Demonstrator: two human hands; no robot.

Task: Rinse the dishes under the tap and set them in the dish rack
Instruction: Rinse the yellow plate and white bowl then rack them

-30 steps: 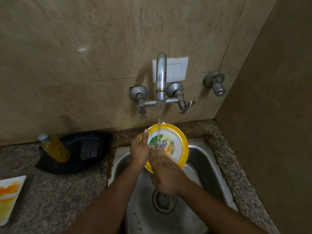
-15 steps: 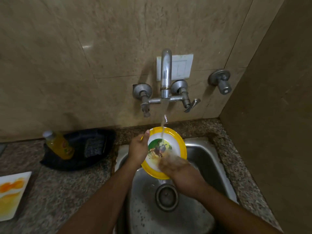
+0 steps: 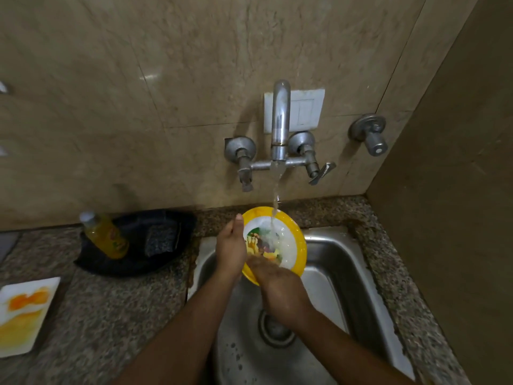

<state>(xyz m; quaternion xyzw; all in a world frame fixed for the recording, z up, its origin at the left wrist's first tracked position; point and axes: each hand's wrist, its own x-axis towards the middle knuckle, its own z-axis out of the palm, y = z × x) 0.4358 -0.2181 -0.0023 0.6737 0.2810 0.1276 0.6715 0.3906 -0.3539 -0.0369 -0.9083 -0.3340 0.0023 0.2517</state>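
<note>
A round plate [image 3: 291,234] with a yellow rim and a coloured picture in its white centre tilts over the steel sink [image 3: 341,273]. Water runs from the wall tap [image 3: 281,120] onto the plate's upper face. My left hand [image 3: 231,247] grips the plate's left rim, thumb up along the edge. My right hand [image 3: 277,287] lies flat on the plate's lower face, fingers spread on it, and covers the bottom rim. No dish rack is in view.
A black tray [image 3: 133,262] left of the sink carries a yellow soap bottle [image 3: 107,236] and a dark scrub pad [image 3: 161,240]. A square white plate [image 3: 25,315] with orange smears lies on the granite counter at the far left. A side wall closes off the right.
My right hand slid from the plate's centre down to its lower part. The water now lands higher on the plate. The view shifted slightly.
</note>
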